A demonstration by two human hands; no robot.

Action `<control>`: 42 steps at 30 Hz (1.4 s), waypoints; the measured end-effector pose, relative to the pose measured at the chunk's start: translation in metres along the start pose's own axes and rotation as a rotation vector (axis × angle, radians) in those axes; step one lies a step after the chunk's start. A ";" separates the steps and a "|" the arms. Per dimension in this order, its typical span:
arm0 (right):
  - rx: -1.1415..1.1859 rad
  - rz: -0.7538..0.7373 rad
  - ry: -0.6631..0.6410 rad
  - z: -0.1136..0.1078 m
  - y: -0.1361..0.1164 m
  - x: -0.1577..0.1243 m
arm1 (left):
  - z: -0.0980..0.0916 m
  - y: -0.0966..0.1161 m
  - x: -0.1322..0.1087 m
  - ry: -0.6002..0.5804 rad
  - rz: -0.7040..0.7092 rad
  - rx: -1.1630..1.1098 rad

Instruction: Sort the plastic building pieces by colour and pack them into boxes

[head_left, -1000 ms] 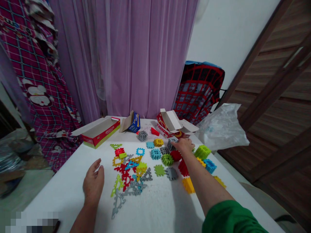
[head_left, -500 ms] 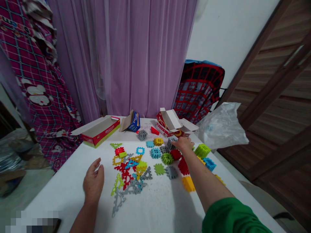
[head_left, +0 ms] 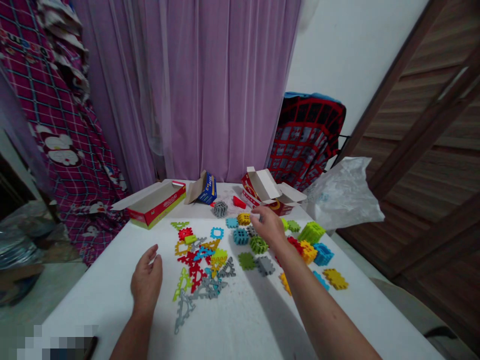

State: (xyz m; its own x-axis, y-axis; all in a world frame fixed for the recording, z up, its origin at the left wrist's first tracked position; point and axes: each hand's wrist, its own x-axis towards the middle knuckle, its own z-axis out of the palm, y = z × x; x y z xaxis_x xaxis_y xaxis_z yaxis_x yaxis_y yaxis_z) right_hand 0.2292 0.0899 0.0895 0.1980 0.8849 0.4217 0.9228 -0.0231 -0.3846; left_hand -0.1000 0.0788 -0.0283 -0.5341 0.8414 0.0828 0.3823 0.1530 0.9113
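My left hand (head_left: pixel 147 276) is at the left side of the white table, fingers loosely bent, thumb apart, holding nothing. To its right lies a spread of flat plastic building pieces, among them a grey triangle (head_left: pixel 184 311), a lime triangle (head_left: pixel 182 283) and a blue square frame (head_left: pixel 216 233). My right hand (head_left: pixel 269 227) reaches over the block group at the middle right, its fingers curled. A bit of grey shows at its fingertips; most of that is hidden. Close by are a yellow block (head_left: pixel 244 219), a blue block (head_left: pixel 240 236) and a green block (head_left: pixel 258 245).
An open red box (head_left: pixel 157 205), a blue box (head_left: pixel 207 188) and another red box (head_left: pixel 262 187) stand along the table's back. A clear plastic bag (head_left: pixel 343 195) sits at the right edge. Lime (head_left: pixel 312 232) and blue blocks (head_left: pixel 323 254) lie beside my right forearm.
My right hand has shifted left and slightly nearer, uncovering green and yellow pieces on the right. My left hand has hardly moved.
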 end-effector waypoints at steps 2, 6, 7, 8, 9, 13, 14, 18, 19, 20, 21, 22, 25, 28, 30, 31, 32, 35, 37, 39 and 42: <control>0.147 -0.055 -0.059 0.018 -0.016 -0.035 | -0.001 0.001 0.000 -0.003 0.001 0.016; 0.331 -0.038 -0.131 0.057 -0.033 -0.105 | -0.002 0.003 -0.001 0.006 0.009 0.035; 0.371 -0.032 -0.125 0.065 -0.034 -0.118 | -0.002 0.004 -0.002 0.002 0.012 0.041; 0.408 -0.030 -0.118 0.070 -0.035 -0.130 | -0.003 0.005 -0.002 -0.005 0.013 0.049; 0.438 -0.033 -0.112 0.074 -0.035 -0.139 | -0.003 0.006 -0.003 -0.012 0.013 0.060; 0.475 -0.065 -0.126 0.080 -0.032 -0.157 | -0.004 0.008 -0.004 -0.043 0.031 0.107; 0.476 -0.058 -0.130 0.081 -0.031 -0.158 | -0.004 0.007 -0.004 -0.051 0.045 0.117; 0.533 0.017 -0.123 0.083 -0.028 -0.156 | -0.003 0.003 -0.003 -0.061 0.119 0.152; 0.551 0.026 -0.125 0.084 -0.028 -0.156 | -0.002 0.003 -0.003 -0.062 0.131 0.162; 0.567 0.029 -0.132 0.084 -0.027 -0.155 | -0.003 0.003 -0.003 -0.065 0.139 0.174; 0.582 0.029 -0.140 0.085 -0.026 -0.155 | -0.003 0.003 -0.004 -0.071 0.142 0.188; 0.597 0.031 -0.147 0.085 -0.026 -0.155 | -0.003 0.004 -0.004 -0.081 0.144 0.202; 0.657 0.056 -0.169 0.087 -0.024 -0.156 | -0.004 0.005 -0.004 -0.110 0.150 0.242; 0.727 0.094 -0.183 0.090 -0.021 -0.155 | -0.004 0.004 -0.004 -0.117 0.173 0.275; 0.773 0.124 -0.174 0.092 -0.020 -0.154 | -0.003 0.002 -0.004 -0.120 0.188 0.295; 0.796 0.141 -0.164 0.092 -0.019 -0.153 | -0.003 0.001 -0.004 -0.120 0.195 0.304; 0.819 0.156 -0.154 0.092 -0.018 -0.152 | -0.002 0.000 -0.003 -0.122 0.201 0.316; 0.887 0.188 -0.146 0.092 -0.017 -0.151 | 0.000 -0.002 -0.003 -0.138 0.216 0.354; 0.915 0.191 -0.162 0.092 -0.016 -0.150 | 0.002 -0.003 -0.003 -0.147 0.222 0.374; 0.924 0.181 -0.177 0.092 -0.015 -0.150 | 0.003 -0.003 -0.003 -0.152 0.233 0.385; 0.922 0.164 -0.187 0.093 -0.015 -0.150 | 0.004 -0.002 -0.002 -0.165 0.248 0.409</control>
State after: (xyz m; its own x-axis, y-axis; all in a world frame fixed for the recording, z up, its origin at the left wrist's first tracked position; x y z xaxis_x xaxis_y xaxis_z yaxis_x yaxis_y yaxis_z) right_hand 0.1553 0.0004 -0.0442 0.1722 0.9650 0.1978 0.2490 0.1516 -0.9566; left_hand -0.0969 0.0790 -0.0314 -0.2763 0.9437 0.1818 0.7645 0.1012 0.6366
